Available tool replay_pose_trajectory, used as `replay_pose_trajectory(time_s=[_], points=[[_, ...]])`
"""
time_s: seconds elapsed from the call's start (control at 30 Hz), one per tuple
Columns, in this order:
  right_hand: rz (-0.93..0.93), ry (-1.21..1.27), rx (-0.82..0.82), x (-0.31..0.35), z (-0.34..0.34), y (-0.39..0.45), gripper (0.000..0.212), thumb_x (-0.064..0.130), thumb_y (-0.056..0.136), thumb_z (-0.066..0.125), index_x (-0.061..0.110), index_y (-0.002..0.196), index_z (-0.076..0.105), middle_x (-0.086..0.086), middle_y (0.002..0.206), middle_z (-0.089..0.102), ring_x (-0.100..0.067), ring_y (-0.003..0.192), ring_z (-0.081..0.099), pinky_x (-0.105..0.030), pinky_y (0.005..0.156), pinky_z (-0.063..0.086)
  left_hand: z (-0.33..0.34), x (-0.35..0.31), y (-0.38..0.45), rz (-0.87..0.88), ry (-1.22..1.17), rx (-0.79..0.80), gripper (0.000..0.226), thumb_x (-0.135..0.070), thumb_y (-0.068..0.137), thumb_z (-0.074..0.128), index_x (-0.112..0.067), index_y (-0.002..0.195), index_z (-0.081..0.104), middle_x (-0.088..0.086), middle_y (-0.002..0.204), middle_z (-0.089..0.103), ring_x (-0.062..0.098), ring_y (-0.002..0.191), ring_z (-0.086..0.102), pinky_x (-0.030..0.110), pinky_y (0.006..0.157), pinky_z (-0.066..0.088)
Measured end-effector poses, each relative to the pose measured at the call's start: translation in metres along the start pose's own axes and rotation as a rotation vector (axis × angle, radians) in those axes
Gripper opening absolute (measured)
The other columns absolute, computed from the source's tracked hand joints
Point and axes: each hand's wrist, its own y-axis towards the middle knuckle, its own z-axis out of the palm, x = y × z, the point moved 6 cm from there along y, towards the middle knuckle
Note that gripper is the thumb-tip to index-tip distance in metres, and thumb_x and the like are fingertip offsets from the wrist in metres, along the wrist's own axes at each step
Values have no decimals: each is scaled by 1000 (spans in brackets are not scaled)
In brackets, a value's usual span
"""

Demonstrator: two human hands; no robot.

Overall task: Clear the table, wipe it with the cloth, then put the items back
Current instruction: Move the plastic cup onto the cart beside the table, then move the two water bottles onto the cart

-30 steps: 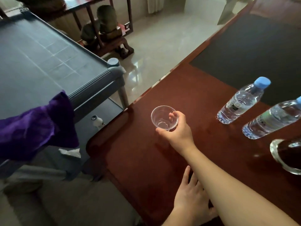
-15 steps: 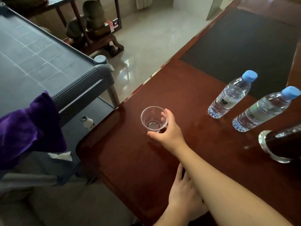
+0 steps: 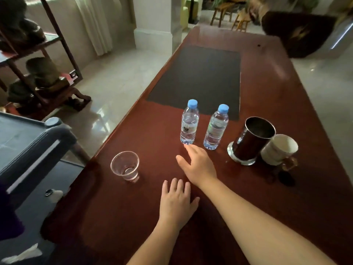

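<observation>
A clear plastic cup stands alone near the left edge of the red-brown wooden table. My right hand hovers open to the right of it, fingertips close to the base of the left water bottle. A second blue-capped bottle stands just right of that one. My left hand rests flat and open on the table near the front. A dark metal cylinder on a glass base and a white mug stand at the right. A strip of the purple cloth shows at the left edge.
A black mat covers the table's middle behind the bottles. A grey plastic cart stands left of the table, with a white tissue below it. A wooden shelf with dark figures stands beyond on the tiled floor.
My right hand has let go of the cup, which now stands on the table, and has moved right toward the bottles. The view has swung up and right, bringing the cylinder and mug in.
</observation>
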Motion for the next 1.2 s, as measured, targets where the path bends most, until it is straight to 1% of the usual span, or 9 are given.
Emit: replay_pose_trajectory(time_s=[0.13, 0.2, 0.33, 0.47, 0.7, 0.8, 0.9, 1.03, 1.2], points=[[41, -155, -80, -28, -49, -15, 61, 48, 93, 50, 11, 141, 47, -7, 144, 50, -25, 135, 38, -34, 112, 26, -50, 1, 33, -10, 81, -146, 50, -50, 83, 59, -10, 112, 67, 10, 111, 68, 32, 117, 58, 54, 99, 41], [73, -226, -99, -41, -70, -23, 64, 50, 93, 48, 12, 143, 43, -8, 146, 46, -26, 137, 34, -34, 113, 22, -74, 1, 46, -26, 93, -220, 48, -48, 83, 61, -9, 111, 66, 11, 111, 68, 33, 118, 57, 54, 100, 40], [129, -331, -100, -61, -101, -36, 67, 54, 93, 42, 15, 148, 36, -9, 155, 35, -26, 144, 25, -38, 117, 19, -106, 4, 65, -75, 131, -231, 54, -54, 91, 42, -16, 128, 54, 4, 128, 58, 29, 133, 41, 51, 108, 27], [140, -356, -118, -67, -117, -42, 67, 54, 93, 44, 16, 148, 35, -7, 156, 34, -25, 144, 24, -39, 117, 20, -131, -2, 72, -69, 147, -283, 58, -57, 91, 27, -18, 124, 53, 2, 125, 58, 27, 132, 40, 49, 107, 26], [131, -325, -100, -65, -108, -30, 70, 52, 91, 49, 13, 148, 35, -8, 156, 34, -25, 144, 24, -37, 115, 21, -139, 3, 87, -70, 170, -256, 53, -59, 93, 35, -18, 123, 51, 1, 124, 55, 25, 130, 39, 47, 107, 28], [191, -208, -118, -65, -99, -16, 69, 51, 89, 54, 12, 144, 38, -8, 151, 40, -25, 140, 30, -37, 108, 32, -137, 11, 101, -83, 122, -265, 53, -60, 92, 36, -17, 120, 52, 1, 122, 57, 26, 127, 42, 46, 103, 33], [353, 12, -194, -74, -93, 0, 69, 53, 84, 60, 15, 138, 43, -5, 142, 49, -23, 132, 41, -36, 91, 40, -134, 20, 118, -132, -55, -284, 62, -66, 88, 44, -17, 125, 49, 3, 127, 57, 26, 127, 43, 43, 101, 37], [540, 308, -224, -86, -77, 25, 89, 57, 78, 65, 20, 150, 28, -3, 152, 41, -24, 136, 40, -36, 103, 35, -121, 32, 149, -196, -376, -231, 92, -67, 80, 58, -12, 148, 27, 8, 147, 44, 28, 137, 36, 44, 105, 38], [615, 515, -328, -99, -60, 60, 102, 57, 69, 75, 23, 151, 23, -3, 151, 42, -23, 135, 43, -39, 107, 36, -93, 47, 192, -261, -694, -159, 117, -63, 67, 75, -11, 152, 14, 7, 157, 29, 24, 143, 29, 46, 107, 37]])
